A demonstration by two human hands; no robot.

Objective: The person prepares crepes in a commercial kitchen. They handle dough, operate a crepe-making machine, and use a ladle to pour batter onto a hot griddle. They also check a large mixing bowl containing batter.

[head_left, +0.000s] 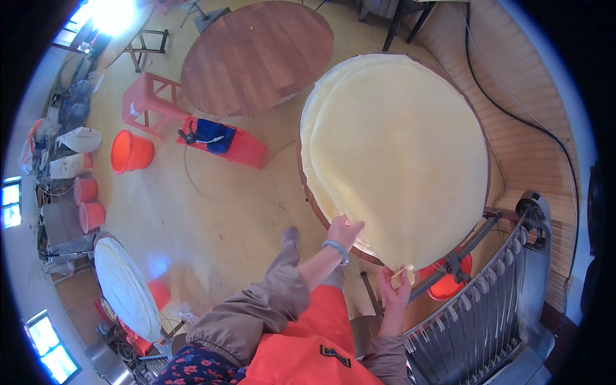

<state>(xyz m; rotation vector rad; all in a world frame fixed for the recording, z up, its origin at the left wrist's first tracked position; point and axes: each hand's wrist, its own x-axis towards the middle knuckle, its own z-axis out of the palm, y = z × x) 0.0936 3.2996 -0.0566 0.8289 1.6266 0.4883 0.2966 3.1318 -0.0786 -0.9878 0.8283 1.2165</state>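
A stack of large, thin, pale-yellow round pancake-like sheets (398, 141) lies on a round wooden board (307, 186). At the stack's near-left edge, my left hand (344, 232), with a pale bracelet at the wrist, is closed on the rim of a sheet. My right hand (394, 287) is lower and to the right, just off the near edge. Its fingers pinch a small crumpled yellow piece of sheet (404, 274); I cannot tell whether it is still joined to the sheet.
A metal machine with a row of rollers (471, 308) stands close on the right, a red bucket (450, 279) beside it. Farther off are a bare round wooden tabletop (260, 54), a pink stool (151, 102), a red crate (240, 147) and an orange bucket (133, 151). More sheets (127, 289) lie at left.
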